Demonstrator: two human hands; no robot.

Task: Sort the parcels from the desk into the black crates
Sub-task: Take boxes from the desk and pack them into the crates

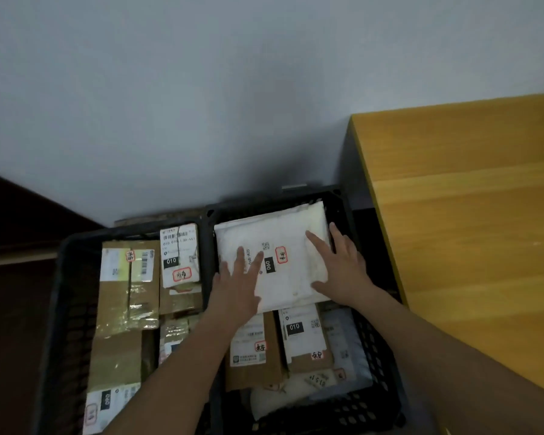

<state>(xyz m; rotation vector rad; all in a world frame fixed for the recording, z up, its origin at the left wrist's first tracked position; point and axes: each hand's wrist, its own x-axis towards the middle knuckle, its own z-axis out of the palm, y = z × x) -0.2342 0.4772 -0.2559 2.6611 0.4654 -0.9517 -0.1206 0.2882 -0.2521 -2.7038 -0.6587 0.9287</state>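
Parcel (283, 262) label: "060".

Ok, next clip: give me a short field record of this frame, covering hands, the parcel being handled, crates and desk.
left hand: left hand lies flat, fingers straight, on the white parcel
right hand: right hand rests open on the parcel's right edge
parcel: white parcel, black "060" label, lying on top of other parcels
right crate: right black crate holds the white parcel, boxes marked "010" beneath
left crate: left black crate holds cardboard boxes
desk: wooden desk, no parcels on the visible part
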